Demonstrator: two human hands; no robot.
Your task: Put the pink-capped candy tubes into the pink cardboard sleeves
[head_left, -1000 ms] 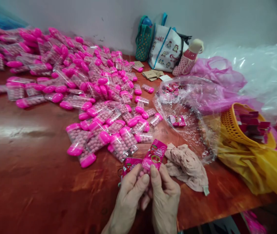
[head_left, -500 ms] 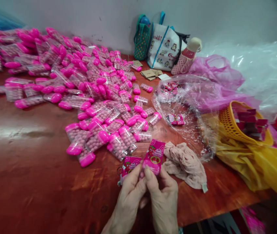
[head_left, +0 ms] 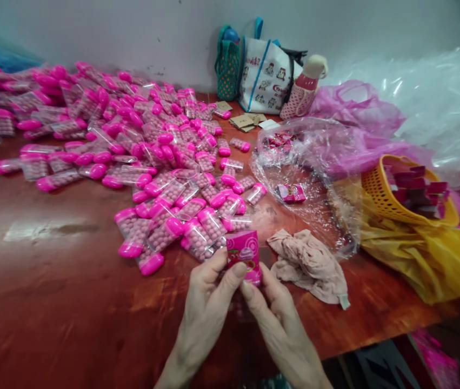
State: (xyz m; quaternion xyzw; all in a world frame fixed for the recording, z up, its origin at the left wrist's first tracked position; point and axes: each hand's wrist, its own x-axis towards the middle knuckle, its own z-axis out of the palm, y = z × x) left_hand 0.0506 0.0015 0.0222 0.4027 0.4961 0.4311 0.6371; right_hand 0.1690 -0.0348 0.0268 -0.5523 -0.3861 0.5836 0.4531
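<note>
My left hand [head_left: 205, 305] and my right hand [head_left: 280, 313] pinch a pink printed card sleeve [head_left: 246, 251] between them, upright above the near part of the table. Both thumbs press on its front face, and the fingers are behind it. Below the sleeve, between my hands, a faint clear container with round candies shows, mostly blurred. Just beyond lies a large heap of clear candy containers [head_left: 209, 222] with bright pink caps, filled with pale pink balls. A crumpled beige cloth [head_left: 308, 265] is to the right of my right hand.
Another pink card sleeve [head_left: 292, 192] lies on a clear plastic bag [head_left: 314, 173]. Right of it, a yellow basket [head_left: 375, 186] holds dark pink sleeves, above yellow plastic [head_left: 412, 265]. A printed white bag [head_left: 262, 78] and brown cards [head_left: 242, 123] are at the back.
The sleeve has moved slightly left and stands more upright, with my hands spread farther apart around it. A second sleeve seen beside my left hand earlier no longer shows. The view has shifted slightly.
</note>
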